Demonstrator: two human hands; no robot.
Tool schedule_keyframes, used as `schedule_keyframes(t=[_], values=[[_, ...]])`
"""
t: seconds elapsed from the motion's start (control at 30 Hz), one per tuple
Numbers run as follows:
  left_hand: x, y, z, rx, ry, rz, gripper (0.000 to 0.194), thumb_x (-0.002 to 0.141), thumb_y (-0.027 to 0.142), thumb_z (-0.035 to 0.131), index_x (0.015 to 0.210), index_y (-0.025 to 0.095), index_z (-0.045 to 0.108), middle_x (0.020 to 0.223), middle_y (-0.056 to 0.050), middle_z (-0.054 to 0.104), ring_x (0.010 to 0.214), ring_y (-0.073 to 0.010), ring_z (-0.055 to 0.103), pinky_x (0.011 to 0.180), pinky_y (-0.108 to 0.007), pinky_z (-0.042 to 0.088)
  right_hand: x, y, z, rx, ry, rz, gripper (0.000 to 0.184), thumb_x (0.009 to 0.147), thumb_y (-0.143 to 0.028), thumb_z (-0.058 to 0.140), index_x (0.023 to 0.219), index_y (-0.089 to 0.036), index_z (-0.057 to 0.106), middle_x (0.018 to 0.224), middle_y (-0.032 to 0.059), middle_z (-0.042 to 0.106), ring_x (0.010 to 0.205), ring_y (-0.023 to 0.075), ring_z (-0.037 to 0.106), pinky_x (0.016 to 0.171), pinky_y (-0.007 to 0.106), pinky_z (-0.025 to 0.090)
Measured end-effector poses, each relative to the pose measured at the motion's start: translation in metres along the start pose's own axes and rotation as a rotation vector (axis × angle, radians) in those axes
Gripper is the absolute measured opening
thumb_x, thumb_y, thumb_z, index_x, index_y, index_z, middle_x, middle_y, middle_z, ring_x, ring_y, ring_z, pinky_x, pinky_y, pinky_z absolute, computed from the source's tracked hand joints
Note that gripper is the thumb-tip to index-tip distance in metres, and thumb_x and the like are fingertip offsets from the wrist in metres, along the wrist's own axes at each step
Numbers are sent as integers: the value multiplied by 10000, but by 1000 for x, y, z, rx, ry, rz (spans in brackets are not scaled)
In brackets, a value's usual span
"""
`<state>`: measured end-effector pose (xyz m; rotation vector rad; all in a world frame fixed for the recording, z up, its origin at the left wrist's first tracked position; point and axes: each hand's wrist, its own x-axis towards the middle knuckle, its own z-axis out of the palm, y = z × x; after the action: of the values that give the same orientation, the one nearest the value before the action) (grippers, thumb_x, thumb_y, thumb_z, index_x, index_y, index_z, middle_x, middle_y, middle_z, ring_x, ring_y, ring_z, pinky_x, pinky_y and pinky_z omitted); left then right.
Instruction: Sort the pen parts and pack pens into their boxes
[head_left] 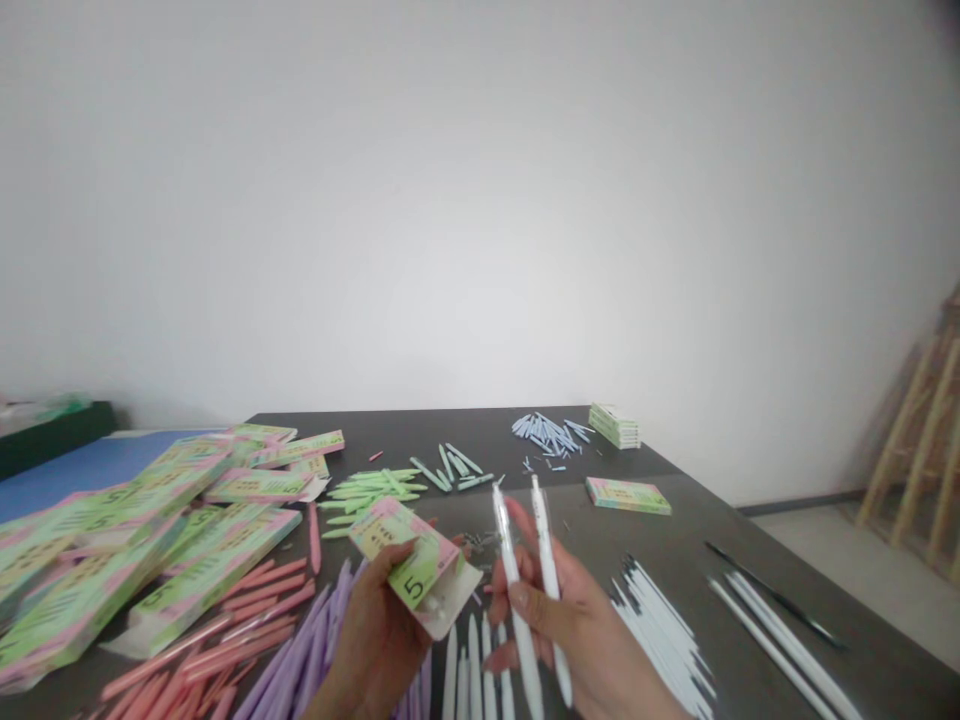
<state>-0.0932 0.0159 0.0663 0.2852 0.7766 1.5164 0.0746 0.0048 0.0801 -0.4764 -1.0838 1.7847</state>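
My left hand (379,640) is closed around a pink and green cardboard pen box (405,545) marked with a 5. The box's near end is open, its white flap out to the right. In my right hand (589,635), two white pens (550,560) stand nearly upright and slightly apart, clips toward the top. Thumb and fingers pinch them just right of the box. Below both hands lie white pens (474,670) in a row and a heap of purple pens (315,640).
Flat boxes (180,480) pile up at left beside pink pens (247,620). Green pens (375,490) and blue pieces (544,432) lie farther back. A box stack (615,425) and single box (628,495) are at right, with white refills (664,635) and long rods (787,650) nearer.
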Motion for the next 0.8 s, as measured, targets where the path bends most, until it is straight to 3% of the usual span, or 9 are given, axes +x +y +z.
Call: schedule_keyframes(t=[0.23,0.47,0.63,0.8], values=[[-4,-2,4,41,-10,-76,296,713,162,535,1007,129,552,740,-112,694,659,-293,673,495,-363,506,5,-1,-2,49,17,19,970,689,-148,695,1369,-401,51,754,-29,507,653,135,514,536,370,540],[-2,-8,-2,67,-44,-116,318,710,201,572,1022,140,560,765,-112,709,684,-286,676,517,-352,508,17,-4,-9,55,-40,44,1000,661,-111,712,1354,-424,62,792,-32,502,693,144,542,524,315,521],[-8,-9,-2,168,-35,-233,394,698,256,601,1073,142,565,720,-98,716,549,-246,658,382,-267,430,26,-2,-13,12,56,-66,933,685,-143,693,1347,-422,97,843,-14,515,738,165,571,515,291,519],[-2,-9,-8,47,-71,-302,405,673,157,561,1065,53,573,742,-137,719,732,-294,676,592,-359,516,32,-2,-20,-8,115,-148,879,713,-153,673,1330,-443,119,841,-27,515,737,153,572,548,302,523]])
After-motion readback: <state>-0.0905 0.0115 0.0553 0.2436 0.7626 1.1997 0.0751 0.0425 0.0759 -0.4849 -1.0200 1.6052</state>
